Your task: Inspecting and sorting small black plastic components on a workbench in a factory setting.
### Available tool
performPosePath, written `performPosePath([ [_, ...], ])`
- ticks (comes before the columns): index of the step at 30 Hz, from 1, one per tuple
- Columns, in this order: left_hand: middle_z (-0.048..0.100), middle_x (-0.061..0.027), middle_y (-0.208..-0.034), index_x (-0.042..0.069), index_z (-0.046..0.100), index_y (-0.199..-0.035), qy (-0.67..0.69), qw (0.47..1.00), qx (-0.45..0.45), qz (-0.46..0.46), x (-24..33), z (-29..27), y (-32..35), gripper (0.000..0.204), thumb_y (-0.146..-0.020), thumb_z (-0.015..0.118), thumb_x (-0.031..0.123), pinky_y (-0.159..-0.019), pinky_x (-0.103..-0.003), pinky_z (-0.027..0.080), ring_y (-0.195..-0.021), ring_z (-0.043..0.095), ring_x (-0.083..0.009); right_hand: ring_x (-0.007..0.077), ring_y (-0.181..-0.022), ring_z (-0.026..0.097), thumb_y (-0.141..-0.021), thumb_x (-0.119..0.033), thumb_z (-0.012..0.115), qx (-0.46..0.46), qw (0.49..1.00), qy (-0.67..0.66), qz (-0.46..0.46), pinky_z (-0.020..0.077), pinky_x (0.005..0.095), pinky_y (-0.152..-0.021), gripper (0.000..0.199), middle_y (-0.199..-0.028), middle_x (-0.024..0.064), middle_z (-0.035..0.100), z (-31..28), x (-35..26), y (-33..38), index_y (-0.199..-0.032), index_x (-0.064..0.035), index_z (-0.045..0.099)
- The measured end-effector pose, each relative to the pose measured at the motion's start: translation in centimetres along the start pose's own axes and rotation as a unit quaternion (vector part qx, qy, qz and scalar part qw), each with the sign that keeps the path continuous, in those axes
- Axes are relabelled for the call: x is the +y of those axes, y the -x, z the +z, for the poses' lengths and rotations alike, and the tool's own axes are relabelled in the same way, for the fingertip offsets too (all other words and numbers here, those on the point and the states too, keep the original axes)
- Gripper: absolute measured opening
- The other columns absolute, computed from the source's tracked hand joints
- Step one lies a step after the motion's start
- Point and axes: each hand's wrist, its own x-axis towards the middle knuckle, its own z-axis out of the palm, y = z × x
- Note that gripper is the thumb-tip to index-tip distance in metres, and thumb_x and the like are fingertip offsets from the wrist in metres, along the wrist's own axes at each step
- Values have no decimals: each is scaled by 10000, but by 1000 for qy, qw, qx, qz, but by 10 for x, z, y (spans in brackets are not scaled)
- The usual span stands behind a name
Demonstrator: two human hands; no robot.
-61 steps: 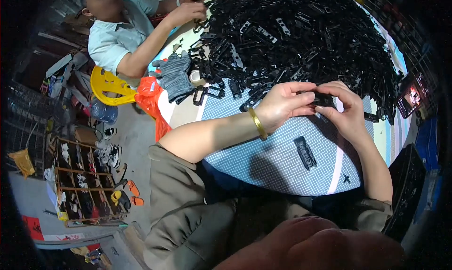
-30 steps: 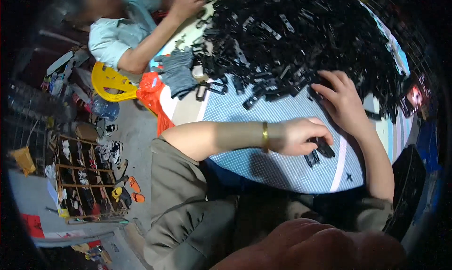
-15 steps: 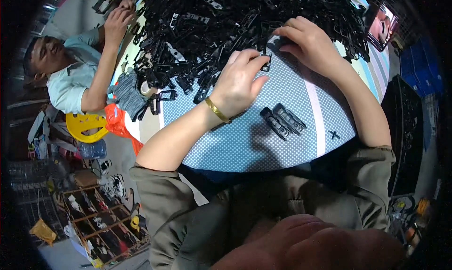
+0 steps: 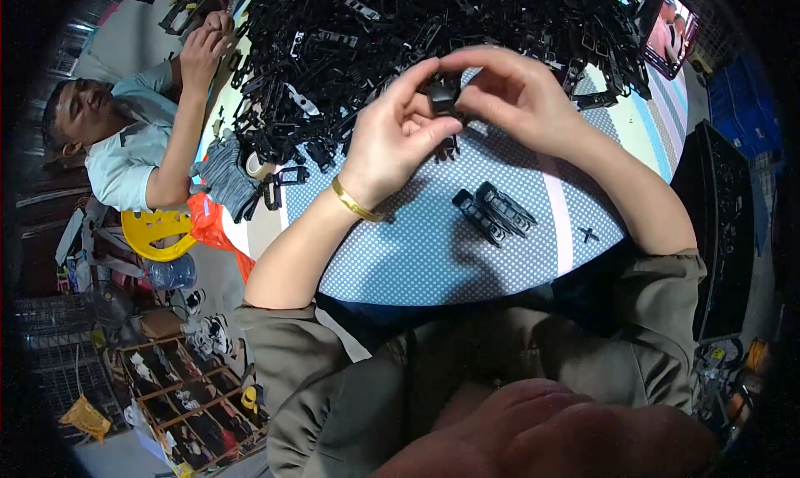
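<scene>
Two paired black clips [image 4: 507, 210], one heap [image 4: 350, 57]

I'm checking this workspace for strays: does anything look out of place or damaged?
One oddity: what seems a small black X-shaped piece lies alone near the edge of the table, right of two paired black parts and apart from the heap. I see no spill or clear damage, though the heap is too jumbled to check.

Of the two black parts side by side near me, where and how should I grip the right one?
Probably pinch the right part by its near end, from the right: it is long, slim, and crowded by the left part.
</scene>
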Motion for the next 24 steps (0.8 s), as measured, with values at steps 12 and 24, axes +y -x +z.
performPosePath([
  [12, 595, -96, -713, 20, 455, -940, 183, 940, -146, -248, 5, -3, 7, 159, -796, 521, 1, -549, -215, 516, -579, 614, -134, 227, -815, 546, -634, -47, 615, -109, 926, 329, -152, 480, 313, -665, 318, -890, 77, 545, -2, 17, 3, -951, -50, 594],
  [24, 527, -197, -1045, -75, 363, -1186, 364, 911, 8, -191, -6, 3, 4, 340, -926, 356, 145, -845, -314, 489, -922, 588, -240, 179, -802, 604, -696, 17, 629, 5, 982, 137, -133, 495, 244, -651, 146, -888, 105, 607, -4, 3, -1, -842, 8, 628],
])
